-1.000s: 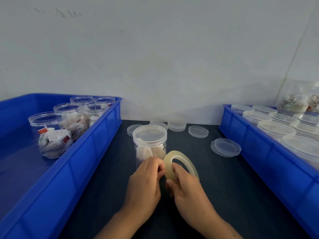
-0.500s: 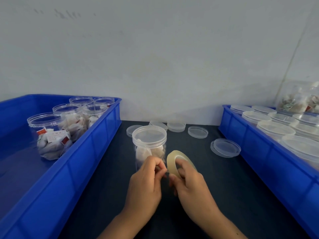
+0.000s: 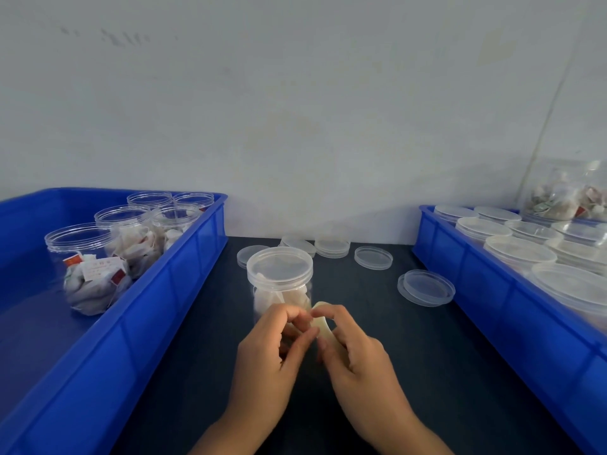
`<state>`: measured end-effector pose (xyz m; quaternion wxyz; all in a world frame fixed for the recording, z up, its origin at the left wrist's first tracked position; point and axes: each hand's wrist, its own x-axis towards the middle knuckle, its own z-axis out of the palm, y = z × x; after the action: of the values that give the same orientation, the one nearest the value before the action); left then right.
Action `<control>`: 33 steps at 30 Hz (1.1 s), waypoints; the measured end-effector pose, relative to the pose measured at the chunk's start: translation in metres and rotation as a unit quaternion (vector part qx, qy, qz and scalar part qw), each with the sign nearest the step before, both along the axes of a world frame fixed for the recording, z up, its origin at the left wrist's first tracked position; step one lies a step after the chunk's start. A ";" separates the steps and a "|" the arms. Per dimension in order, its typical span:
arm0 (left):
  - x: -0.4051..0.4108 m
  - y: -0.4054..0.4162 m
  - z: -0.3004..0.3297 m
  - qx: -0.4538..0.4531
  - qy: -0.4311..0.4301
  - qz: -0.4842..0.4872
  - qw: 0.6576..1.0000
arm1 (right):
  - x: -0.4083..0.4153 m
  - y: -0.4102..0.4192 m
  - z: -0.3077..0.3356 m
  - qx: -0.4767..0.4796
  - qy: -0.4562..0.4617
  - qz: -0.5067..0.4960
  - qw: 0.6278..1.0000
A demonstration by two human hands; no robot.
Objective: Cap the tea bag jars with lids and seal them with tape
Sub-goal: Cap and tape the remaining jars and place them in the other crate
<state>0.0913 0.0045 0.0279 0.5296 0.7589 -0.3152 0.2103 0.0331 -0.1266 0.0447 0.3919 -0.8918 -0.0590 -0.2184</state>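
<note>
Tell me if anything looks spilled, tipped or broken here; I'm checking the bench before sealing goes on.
Nothing stands out. The capped jar stands upright on the dark table, loose lids lie flat behind it, and the open jars stand upright in the left bin. Both hands, left hand and right hand, hold the tape roll.

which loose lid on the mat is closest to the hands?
The lid at the right, nearest the right blue bin. It lies closer to the camera than the others, which sit back by the wall beyond the capped jar.
</note>
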 end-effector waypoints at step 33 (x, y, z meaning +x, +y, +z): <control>0.008 0.012 0.016 0.037 -0.163 0.113 0.979 | 0.009 -0.020 0.013 -0.014 0.003 -0.113 0.994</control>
<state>0.0996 0.0164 0.0443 0.4155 0.7640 -0.3175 0.3780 0.0422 -0.1468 0.0574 0.3527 -0.8988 0.0403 -0.2572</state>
